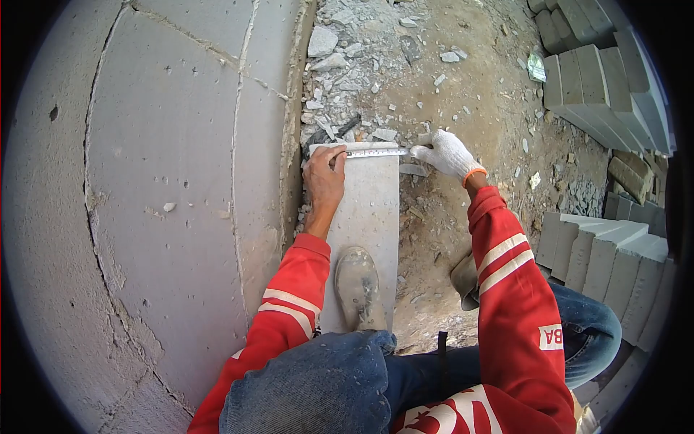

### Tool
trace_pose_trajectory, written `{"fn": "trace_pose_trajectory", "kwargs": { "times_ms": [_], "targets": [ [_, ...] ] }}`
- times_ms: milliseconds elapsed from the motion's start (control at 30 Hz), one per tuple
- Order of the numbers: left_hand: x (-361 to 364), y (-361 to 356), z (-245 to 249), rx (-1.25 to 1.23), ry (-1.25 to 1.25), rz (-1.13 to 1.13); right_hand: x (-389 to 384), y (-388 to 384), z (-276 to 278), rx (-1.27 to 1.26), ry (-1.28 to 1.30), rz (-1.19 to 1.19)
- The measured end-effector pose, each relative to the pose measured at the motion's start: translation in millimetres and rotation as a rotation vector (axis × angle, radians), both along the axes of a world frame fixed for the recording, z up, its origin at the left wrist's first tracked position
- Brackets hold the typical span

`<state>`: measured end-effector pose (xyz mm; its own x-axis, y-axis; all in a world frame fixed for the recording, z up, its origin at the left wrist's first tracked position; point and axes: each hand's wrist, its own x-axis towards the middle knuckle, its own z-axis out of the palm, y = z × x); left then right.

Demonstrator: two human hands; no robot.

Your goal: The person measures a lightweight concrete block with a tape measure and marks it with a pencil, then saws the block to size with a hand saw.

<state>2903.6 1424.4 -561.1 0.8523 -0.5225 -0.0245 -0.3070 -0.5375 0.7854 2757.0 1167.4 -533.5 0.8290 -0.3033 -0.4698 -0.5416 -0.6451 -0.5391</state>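
Observation:
A white tape measure (376, 152) is stretched across the far end of a grey block (365, 217) lying on the ground. My bare left hand (324, 181) pinches the tape's left end near the block's left corner. In a white knit glove with an orange cuff, my right hand (450, 155) grips the tape's other end, just past the block's right edge. The glove hides what part of the tape lies inside it. My boot (359, 286) stands on the same block, nearer to me.
A grey block wall (181, 145) with mortar joints rises close on the left. Stacked grey blocks (603, 253) stand at the right, with more blocks (603, 87) farther up. Broken rubble (325, 50) covers the dirt ground (491, 87) ahead.

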Motion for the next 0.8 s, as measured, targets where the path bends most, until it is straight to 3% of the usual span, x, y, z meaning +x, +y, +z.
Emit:
{"fn": "trace_pose_trajectory", "kwargs": {
  "times_ms": [733,800],
  "targets": [
    [7.0,-7.1,-2.3,0.02,0.037,-0.02,1.7,5.1,6.5,-0.062,-0.022,-0.049],
    [7.1,-7.5,5.9,0.118,0.029,-0.046,6.0,13.3,15.1,-0.007,0.035,-0.092]
  ]
}}
